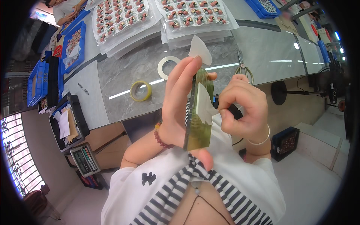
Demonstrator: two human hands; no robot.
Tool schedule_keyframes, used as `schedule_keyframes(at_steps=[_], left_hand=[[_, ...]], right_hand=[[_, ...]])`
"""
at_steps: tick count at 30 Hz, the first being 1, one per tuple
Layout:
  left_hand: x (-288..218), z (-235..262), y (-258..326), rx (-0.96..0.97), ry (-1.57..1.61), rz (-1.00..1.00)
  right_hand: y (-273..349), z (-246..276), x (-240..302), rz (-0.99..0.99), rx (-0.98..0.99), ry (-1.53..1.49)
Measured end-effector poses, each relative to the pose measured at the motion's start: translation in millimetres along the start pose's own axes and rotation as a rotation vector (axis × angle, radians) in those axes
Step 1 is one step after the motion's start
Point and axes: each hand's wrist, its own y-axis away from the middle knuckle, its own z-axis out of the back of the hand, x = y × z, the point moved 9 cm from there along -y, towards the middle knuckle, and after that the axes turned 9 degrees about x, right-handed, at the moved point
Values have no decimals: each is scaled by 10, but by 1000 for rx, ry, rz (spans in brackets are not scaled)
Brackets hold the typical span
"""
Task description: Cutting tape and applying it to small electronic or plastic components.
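My left hand (173, 103) holds a thin, dark-edged flat panel (198, 140) upright on edge, its palm against one side and the thumb at the lower end. Yellowish-green film or tape covers the panel's right side. On that side lies a torn white paper-like piece (203, 105), partly lifted. My right hand (245, 107) is closed, pinching the edge of this white piece between thumb and curled fingers. Another white scrap (200, 50) sticks up at my left fingertips; whether it is stuck there or to the panel, I cannot tell.
On the grey table are a white tape roll (161, 70), a yellow tape roll (141, 98), scissors (244, 69) and a pen (83, 89). Stacked white trays (129, 35) of small reddish pieces stand beyond. Blue bins (80, 47) and a scale (85, 160) are left. Another person's hand (69, 17) shows far left.
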Motion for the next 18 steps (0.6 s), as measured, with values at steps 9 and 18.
schedule_keyframes(at_steps=[9, 18], left_hand=[[377, -135, 151, -305, 931, 617], [239, -382, 107, 84, 1509, 157]], right_hand=[[127, 288, -387, -168, -307, -176], [98, 485, -430, -114, -384, 99]])
